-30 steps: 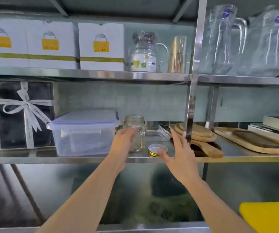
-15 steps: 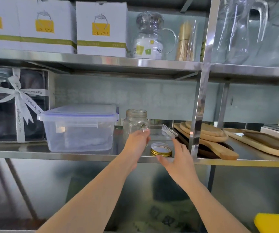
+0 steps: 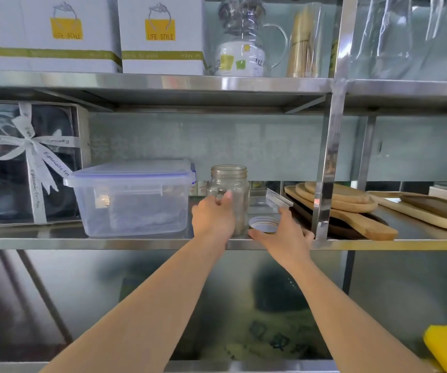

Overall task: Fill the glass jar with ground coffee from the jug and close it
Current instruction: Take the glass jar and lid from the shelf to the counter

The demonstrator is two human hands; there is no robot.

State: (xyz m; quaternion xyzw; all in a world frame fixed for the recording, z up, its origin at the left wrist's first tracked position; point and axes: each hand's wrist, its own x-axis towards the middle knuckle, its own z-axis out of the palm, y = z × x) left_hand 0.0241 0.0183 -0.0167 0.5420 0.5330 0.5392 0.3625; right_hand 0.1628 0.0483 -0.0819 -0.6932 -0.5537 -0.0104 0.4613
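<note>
- The glass jar (image 3: 229,195) stands upright and open-mouthed on the middle steel shelf (image 3: 141,242), just right of centre in the frame, between a clear plastic box (image 3: 132,199) on its left and its lid (image 3: 264,224) on its right.
- The left hand (image 3: 213,215) curls its fingers around the jar's left side, thumb at the front; it looks like a grip, though contact at the back is hidden.
- The right hand (image 3: 284,235) is spread over the lid, which lies flat on the shelf; thumb and fingers bracket its rim, not clearly pinching yet.
- The jar looks empty, so I judge it light, but rigid, smooth and breakable; a full wrap around the body below the threaded neck is the safest hold.
- The lid is thin metal lying flat; likely easiest lifted by its edge, or slid to the shelf lip first.
- No coffee jug is identifiable here.
- Wooden boards (image 3: 338,200) lie at middle right, clear of both hands.
</note>
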